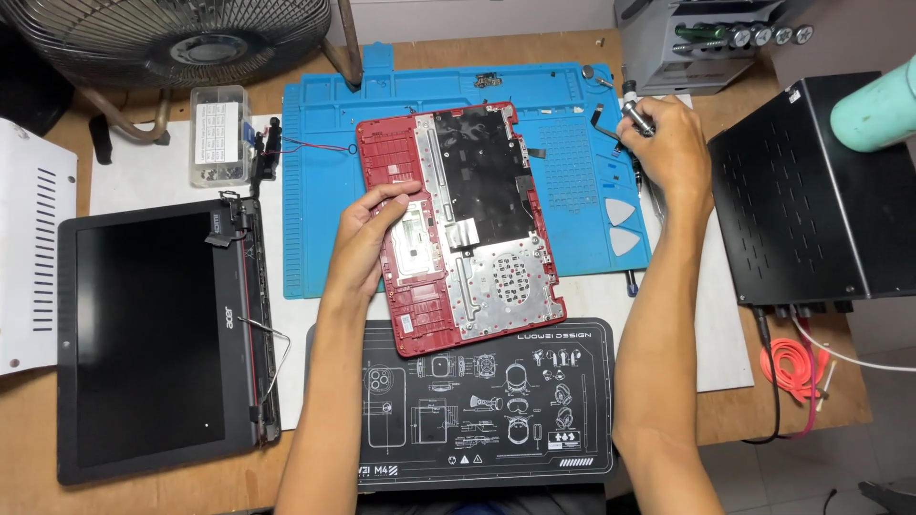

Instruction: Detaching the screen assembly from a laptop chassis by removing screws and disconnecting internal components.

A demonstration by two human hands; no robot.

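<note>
My left hand (367, 238) clamps the red laptop shell (458, 224) steady (thumb on top), right hand (673, 143) pinching a screwdriver (637, 119) just past it.

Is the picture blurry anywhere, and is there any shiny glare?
Head view: mostly sharp and evenly lit; the mint green thing at the right edge is blurred; the red laptop shell under the left hand shows soft sheen on its metal, no harsh glare; shadows faint.
</note>
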